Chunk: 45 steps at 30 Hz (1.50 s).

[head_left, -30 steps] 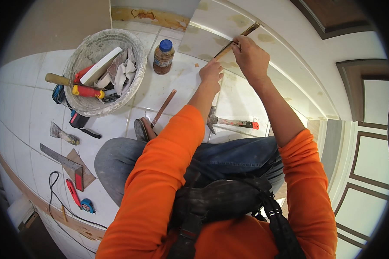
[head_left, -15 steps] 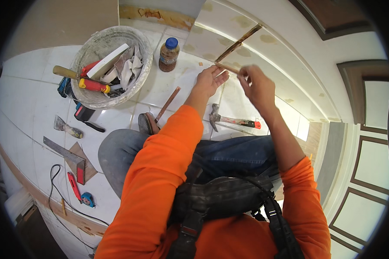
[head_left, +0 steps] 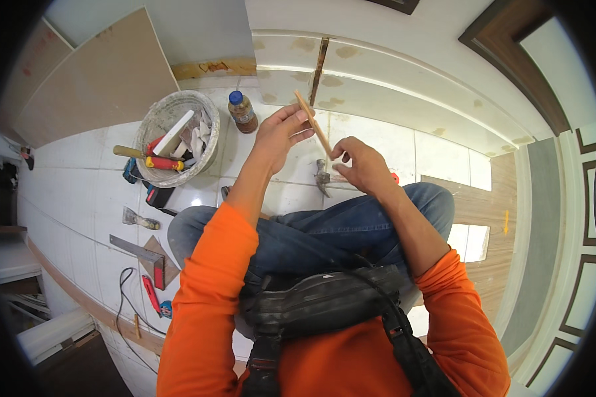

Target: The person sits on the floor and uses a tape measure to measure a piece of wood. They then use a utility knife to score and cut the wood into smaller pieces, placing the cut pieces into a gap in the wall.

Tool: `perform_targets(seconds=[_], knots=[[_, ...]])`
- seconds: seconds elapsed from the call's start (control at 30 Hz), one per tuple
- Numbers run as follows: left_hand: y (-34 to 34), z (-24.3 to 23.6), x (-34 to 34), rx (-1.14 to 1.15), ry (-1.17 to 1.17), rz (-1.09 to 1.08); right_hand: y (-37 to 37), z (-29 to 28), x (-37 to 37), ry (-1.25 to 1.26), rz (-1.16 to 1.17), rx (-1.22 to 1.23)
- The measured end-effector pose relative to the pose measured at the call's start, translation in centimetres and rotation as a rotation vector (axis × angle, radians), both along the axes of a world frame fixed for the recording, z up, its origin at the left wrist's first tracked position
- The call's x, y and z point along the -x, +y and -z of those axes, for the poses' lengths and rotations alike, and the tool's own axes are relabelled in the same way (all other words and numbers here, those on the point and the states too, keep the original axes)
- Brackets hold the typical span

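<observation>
A thin strip of wood (head_left: 320,134) slants between my two hands, in front of the low white panelled wall. My left hand (head_left: 276,137) holds it near its upper end, thumb and fingers closed about it. The fingers of my right hand (head_left: 365,167) are bent and pinch the lower end. Past the strip's tip, a dark narrow gap (head_left: 319,69) runs down the white panels (head_left: 377,66). On the tiles below my hands lies a claw hammer (head_left: 322,177), its handle partly hidden behind my right hand.
A dusty bucket (head_left: 208,155) of tools and scraps stands left, beside a blue-capped bottle (head_left: 243,114) of brown stuff. Further left lie a putty knife (head_left: 139,218), a try square (head_left: 141,252), a red utility knife (head_left: 150,294) and a blue tape measure (head_left: 166,308). A dark cable (head_left: 123,291) curls nearby.
The wood strip has come away from the wall gap toward me and tilted steeper. My left fingers, spread before, now close on it. The whole view has turned and shifted.
</observation>
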<state>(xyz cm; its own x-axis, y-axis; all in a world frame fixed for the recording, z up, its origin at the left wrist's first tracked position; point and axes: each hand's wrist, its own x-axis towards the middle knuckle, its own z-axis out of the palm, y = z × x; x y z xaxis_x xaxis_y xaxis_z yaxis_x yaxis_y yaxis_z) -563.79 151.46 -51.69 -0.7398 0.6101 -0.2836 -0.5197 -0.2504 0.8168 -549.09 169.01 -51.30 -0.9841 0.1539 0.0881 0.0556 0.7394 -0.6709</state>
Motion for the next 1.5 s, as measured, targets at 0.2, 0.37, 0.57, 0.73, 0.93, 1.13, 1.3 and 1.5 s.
perform_targets(seconds=[0.2, 0.37, 0.57, 0.73, 0.93, 1.13, 1.3, 1.5], knots=[[-1.7, -1.5, -4.1, 0.513, 0.767, -0.066, 0.1, -2.2, 1.0, -0.029, 0.122, 0.609], [0.1, -2.0, -5.6, 0.658, 1.289, -0.042, 0.8, -3.0, 0.7, -0.074, 0.180, 0.877], [1.2, -1.4, -5.9, 0.625, 1.374, -0.053, 1.7, -2.3, 0.8, -0.119, 0.234, 0.896], [1.7, -1.8, -6.7, 0.581, 1.005, -0.023, 1.5, -2.1, 1.1, -0.140, 0.232, 0.994], [1.0, -0.7, -4.4, 0.385, 0.309, 0.091, 0.9, -2.1, 1.2, -0.079, 0.173, 0.909], [0.9, -0.8, -4.4, 0.117, -0.010, 0.099, 0.6, -2.7, 1.0, -0.091, 0.101, 0.754], [1.0, -1.3, -4.2, 0.013, -0.068, 0.038, 0.9, -2.2, 0.9, -0.069, 0.075, 0.729], [0.5, -1.3, -3.3, 0.004, -0.027, -0.026, 1.4, -3.0, 0.6, -0.167, 0.122, 0.795]])
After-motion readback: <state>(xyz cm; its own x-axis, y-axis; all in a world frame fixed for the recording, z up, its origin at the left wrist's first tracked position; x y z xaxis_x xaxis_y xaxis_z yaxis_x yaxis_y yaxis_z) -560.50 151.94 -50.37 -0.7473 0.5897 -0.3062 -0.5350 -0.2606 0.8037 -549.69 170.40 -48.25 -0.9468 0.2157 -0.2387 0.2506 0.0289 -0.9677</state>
